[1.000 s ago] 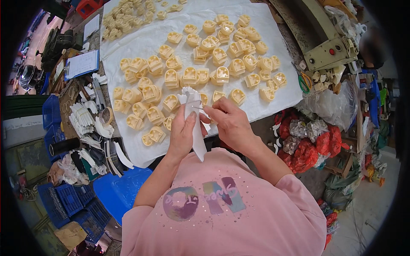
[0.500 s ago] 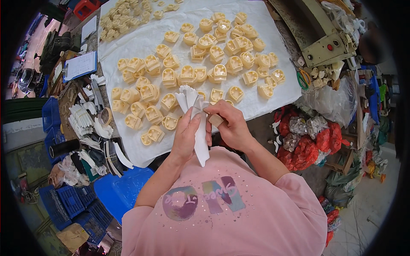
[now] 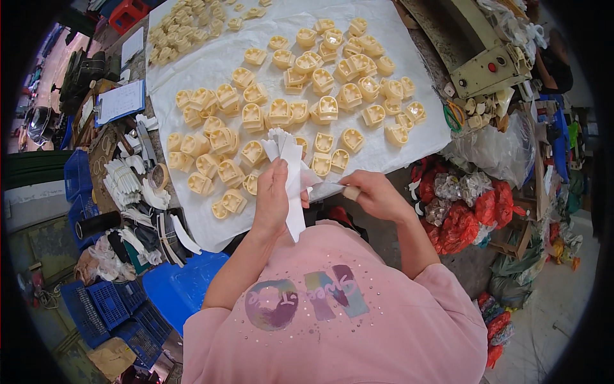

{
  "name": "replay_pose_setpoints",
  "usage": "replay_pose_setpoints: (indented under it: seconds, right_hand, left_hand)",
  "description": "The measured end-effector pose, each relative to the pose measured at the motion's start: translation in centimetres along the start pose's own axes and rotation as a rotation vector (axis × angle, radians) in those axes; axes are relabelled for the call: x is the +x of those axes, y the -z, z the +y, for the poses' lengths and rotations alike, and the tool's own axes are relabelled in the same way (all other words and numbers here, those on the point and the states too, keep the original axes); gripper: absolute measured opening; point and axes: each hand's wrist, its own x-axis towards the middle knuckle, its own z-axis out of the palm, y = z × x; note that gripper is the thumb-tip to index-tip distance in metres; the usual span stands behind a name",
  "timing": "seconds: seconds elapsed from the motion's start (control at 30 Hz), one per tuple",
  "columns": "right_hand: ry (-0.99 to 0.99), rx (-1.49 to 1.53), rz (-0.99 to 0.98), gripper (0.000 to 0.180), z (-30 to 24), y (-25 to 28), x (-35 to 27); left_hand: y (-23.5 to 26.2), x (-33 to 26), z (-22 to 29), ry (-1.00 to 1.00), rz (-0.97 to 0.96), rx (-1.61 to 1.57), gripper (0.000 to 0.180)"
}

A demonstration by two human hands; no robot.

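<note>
My left hand (image 3: 272,200) is wrapped round a bundle of flat white strips (image 3: 293,214), upright in front of my chest, with fanned upper ends. From the bundle a clear strip, apparently tape (image 3: 326,187), stretches right to my right hand (image 3: 382,197). That hand is closed on a small tan roll (image 3: 350,192), which looks like a tape roll; its far side is hidden by the fingers. Beyond both hands, many cream moulded pieces (image 3: 279,110) with hollow, ribbed tops lie on a white sheet (image 3: 409,147) covering the table.
Smaller cream parts (image 3: 185,29) are heaped at the far left. Left of the table are a clipboard (image 3: 121,101), more white strips (image 3: 121,182) and blue crates (image 3: 105,301). To the right sit red plastic bags (image 3: 455,227), scissors (image 3: 454,115) and a machine with buttons (image 3: 489,73).
My right hand has moved right, away from the bundle, with the tan roll, drawing the clear strip out between the hands. My left hand keeps hold of the strips.
</note>
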Motion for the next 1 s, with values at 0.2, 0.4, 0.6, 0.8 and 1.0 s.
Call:
replay_pose_setpoints:
  seconds: [0.2, 0.4, 0.6, 0.8, 1.0]
  right_hand:
    - [-0.195, 0.691, 0.373, 0.037, -3.3, -0.1, 1.1]
    - [-0.134, 0.446, 0.310, 0.032, -3.3, -2.0, 1.1]
    - [-0.811, -0.023, 0.092, 0.027, 10.6, -2.5, -9.2]
    - [-0.980, -0.219, 0.453, 0.038, 17.0, -2.3, -19.0]
    - [-0.697, 0.046, 0.856, 0.021, 11.8, -0.7, -11.1]
  left_hand:
    - [-0.9, 0.1, -0.4, -0.041, -0.043, 0.153, 0.037]
    - [-0.3, 0.8, -1.0, -0.171, 0.072, 0.333, 0.036]
    - [1.2, 1.7, 0.5, -0.159, 0.118, 0.000, 0.040]
    - [1.8, 1.4, -0.2, -0.017, -0.044, -0.165, 0.037]
    - [0.5, 1.8, -0.4, -0.024, -0.169, -0.044, 0.049]
